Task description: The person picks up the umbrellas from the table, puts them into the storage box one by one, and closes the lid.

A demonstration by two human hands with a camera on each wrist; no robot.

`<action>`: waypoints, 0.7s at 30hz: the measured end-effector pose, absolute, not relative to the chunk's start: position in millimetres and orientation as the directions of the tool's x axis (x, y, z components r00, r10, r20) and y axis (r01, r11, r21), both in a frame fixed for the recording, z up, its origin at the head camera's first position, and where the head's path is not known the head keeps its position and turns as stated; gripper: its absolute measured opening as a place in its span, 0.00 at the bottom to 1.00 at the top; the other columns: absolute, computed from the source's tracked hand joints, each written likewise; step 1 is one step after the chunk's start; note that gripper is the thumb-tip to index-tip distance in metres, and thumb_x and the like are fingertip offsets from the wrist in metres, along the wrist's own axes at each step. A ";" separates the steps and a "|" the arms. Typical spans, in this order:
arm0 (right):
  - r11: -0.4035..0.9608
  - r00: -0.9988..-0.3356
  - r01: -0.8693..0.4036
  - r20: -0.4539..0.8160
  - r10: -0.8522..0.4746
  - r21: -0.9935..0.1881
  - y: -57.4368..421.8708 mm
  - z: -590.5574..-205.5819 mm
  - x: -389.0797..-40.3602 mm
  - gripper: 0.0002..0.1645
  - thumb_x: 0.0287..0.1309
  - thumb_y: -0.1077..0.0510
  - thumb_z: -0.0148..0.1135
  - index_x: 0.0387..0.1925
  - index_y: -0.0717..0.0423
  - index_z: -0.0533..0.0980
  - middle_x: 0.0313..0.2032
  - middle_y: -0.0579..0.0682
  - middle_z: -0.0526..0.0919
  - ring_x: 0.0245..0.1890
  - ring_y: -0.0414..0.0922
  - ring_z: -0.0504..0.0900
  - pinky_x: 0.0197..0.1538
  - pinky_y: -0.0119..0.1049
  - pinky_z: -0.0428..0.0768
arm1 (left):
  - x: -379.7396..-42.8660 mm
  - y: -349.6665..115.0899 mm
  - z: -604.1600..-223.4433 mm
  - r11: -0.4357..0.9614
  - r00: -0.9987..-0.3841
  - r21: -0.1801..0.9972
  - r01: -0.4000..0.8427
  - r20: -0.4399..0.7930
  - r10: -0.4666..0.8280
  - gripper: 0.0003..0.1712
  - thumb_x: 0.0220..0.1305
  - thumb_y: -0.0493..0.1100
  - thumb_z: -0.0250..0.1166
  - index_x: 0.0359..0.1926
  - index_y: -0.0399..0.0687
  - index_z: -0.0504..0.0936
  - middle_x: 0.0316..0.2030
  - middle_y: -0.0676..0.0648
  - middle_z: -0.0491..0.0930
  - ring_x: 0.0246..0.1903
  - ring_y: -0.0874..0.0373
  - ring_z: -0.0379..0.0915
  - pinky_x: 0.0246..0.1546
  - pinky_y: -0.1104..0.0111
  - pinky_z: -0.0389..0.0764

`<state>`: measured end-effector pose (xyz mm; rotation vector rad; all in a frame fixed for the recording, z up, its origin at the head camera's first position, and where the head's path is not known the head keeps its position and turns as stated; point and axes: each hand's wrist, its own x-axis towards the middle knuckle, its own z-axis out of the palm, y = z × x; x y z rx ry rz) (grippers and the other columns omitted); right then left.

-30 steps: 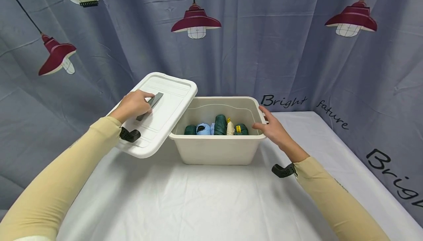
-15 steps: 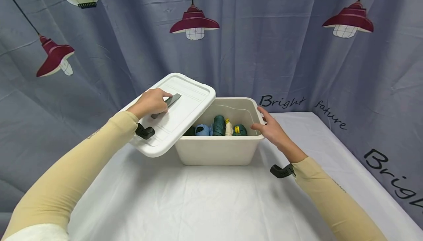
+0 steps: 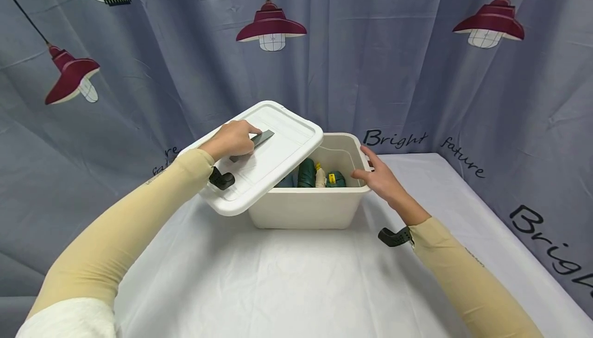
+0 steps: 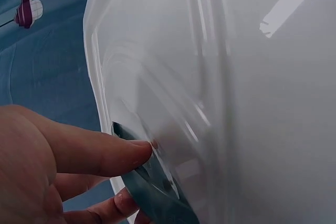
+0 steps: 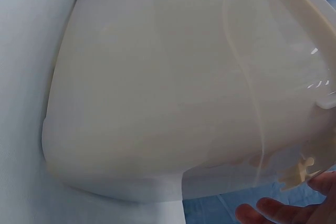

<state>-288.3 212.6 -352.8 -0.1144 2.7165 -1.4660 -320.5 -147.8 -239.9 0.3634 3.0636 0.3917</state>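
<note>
My left hand (image 3: pixel 231 140) grips the grey handle (image 3: pixel 265 137) of a white plastic lid (image 3: pixel 289 145). The lid is tilted and overlaps the left half of an off-white storage box (image 3: pixel 303 210). In the left wrist view, thumb and fingers pinch the handle (image 4: pixel 152 195) from both sides. My right hand (image 3: pixel 383 179) holds the box's right end, thumb over the rim; its fingertips (image 5: pixel 268 205) show below the rim in the right wrist view. Inside sit a dark green yarn skein (image 3: pixel 306 173), a cream one (image 3: pixel 320 177) and a green one with a yellow label (image 3: pixel 336 179). The lid hides the left part.
The box stands on a table with a white cloth (image 3: pixel 296 281). Close behind it hangs a grey-blue curtain (image 3: pixel 389 81) printed with lamps and lettering. Black wrist mounts (image 3: pixel 395 236) sit on both sleeves.
My left hand has carried the lid rightward over the box, covering the blue yarn and more of the opening. The right hand and the box have stayed in place.
</note>
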 end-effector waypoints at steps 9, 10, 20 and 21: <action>0.534 -0.996 -0.022 -0.029 -0.087 -0.845 211.6 -351.1 -287.3 0.56 0.61 0.50 0.61 0.81 0.36 0.40 0.74 0.65 0.56 0.70 0.65 0.62 0.67 0.65 0.65 | -322.3 -121.7 -244.0 0.932 -0.962 0.270 0.243 -0.055 0.267 0.40 0.52 0.33 0.60 0.69 0.55 0.75 0.58 0.43 0.80 0.35 0.50 0.71 0.34 0.65 0.69; 0.533 -0.996 -0.021 -0.029 -0.086 -0.846 211.3 -350.7 -287.4 0.56 0.61 0.50 0.61 0.81 0.36 0.40 0.74 0.65 0.55 0.71 0.65 0.62 0.67 0.65 0.65 | -322.4 -119.1 -244.0 0.930 -0.960 0.271 0.249 -0.055 0.273 0.40 0.52 0.32 0.60 0.69 0.55 0.75 0.58 0.43 0.79 0.34 0.51 0.70 0.33 0.65 0.69; 0.521 -0.997 -0.039 -0.001 -0.078 -0.853 212.6 -350.0 -286.6 0.54 0.63 0.50 0.60 0.81 0.38 0.41 0.74 0.65 0.57 0.71 0.64 0.62 0.67 0.64 0.66 | -328.8 -96.1 -248.8 0.932 -0.952 0.266 0.248 -0.110 0.285 0.40 0.54 0.32 0.58 0.69 0.61 0.75 0.60 0.45 0.78 0.25 0.55 0.64 0.26 0.67 0.67; 0.521 -0.997 -0.044 0.005 -0.077 -0.852 212.8 -350.6 -286.5 0.54 0.63 0.50 0.60 0.81 0.38 0.42 0.75 0.64 0.57 0.71 0.64 0.62 0.66 0.63 0.67 | -329.6 -94.4 -249.5 0.932 -0.951 0.264 0.250 -0.116 0.288 0.40 0.54 0.32 0.58 0.69 0.61 0.75 0.60 0.45 0.78 0.24 0.55 0.63 0.25 0.67 0.67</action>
